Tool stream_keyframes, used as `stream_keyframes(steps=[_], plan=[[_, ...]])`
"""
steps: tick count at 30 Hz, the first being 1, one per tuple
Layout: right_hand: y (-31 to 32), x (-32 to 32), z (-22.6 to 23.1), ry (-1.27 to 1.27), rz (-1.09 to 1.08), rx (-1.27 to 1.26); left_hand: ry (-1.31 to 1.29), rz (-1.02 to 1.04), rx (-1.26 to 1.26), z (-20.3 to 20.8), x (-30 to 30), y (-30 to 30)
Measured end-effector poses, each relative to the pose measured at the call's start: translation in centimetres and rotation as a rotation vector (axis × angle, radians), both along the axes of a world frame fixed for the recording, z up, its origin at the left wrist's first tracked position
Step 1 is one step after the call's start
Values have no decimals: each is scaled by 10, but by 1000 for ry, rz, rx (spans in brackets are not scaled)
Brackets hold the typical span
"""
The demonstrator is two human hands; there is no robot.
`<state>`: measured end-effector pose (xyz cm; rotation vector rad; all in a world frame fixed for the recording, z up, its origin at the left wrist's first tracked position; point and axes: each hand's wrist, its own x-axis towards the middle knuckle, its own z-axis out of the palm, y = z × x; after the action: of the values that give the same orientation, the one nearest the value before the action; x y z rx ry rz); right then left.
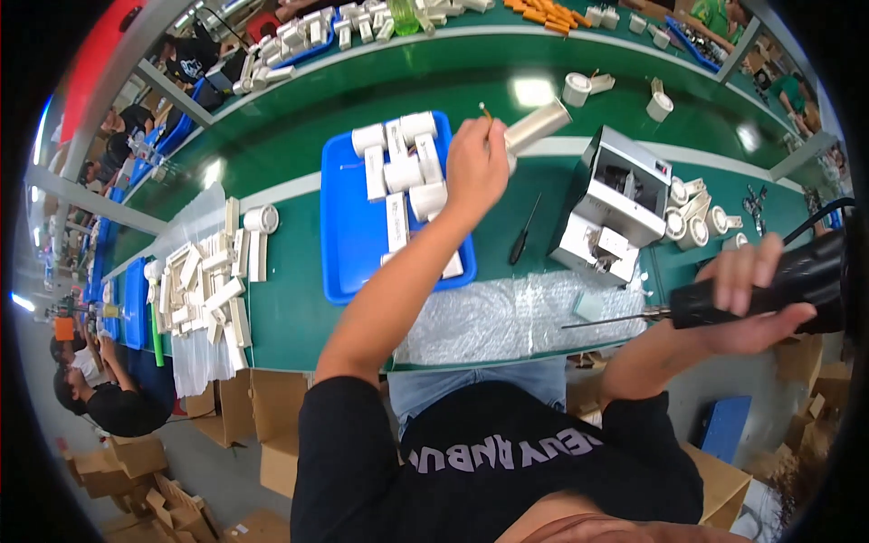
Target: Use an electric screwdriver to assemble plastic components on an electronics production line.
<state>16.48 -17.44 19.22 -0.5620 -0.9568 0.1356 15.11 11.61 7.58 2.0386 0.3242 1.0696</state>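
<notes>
1. Head view: the left hand [475,167] grips a white tube part [536,125] far over the green surface [299,308], long axis pointing far-right.
2. The right hand [751,303], near right and well apart, grasps a black power screwdriver [769,285], bit pointing left.

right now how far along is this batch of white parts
Hard to say what is done: white parts lie in the blue tray and in a loose pile further left, finished or not I cannot tell. In hand: the left hand holds one white cylindrical part raised above the green belt, while the right hand grips a black powered screwdriver. The tray's parts appear left to handle.
</notes>
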Motion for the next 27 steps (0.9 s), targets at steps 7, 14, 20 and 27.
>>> stream_keyframes(steps=[7, 14, 20, 27], plan=[[36, -13, -29, 34, -544, -218, 274, 248, 201, -59, 124, 87], [15, 12, -38, 85, -623, -352, 89, 223, 500, -8, 26, 106], [21, 20, -39, 1, -556, -282, 663, 438, 250, 10, -181, 59], [56, -8, -23, -84, -649, -230, 736, 260, 518, -10, -190, 2]])
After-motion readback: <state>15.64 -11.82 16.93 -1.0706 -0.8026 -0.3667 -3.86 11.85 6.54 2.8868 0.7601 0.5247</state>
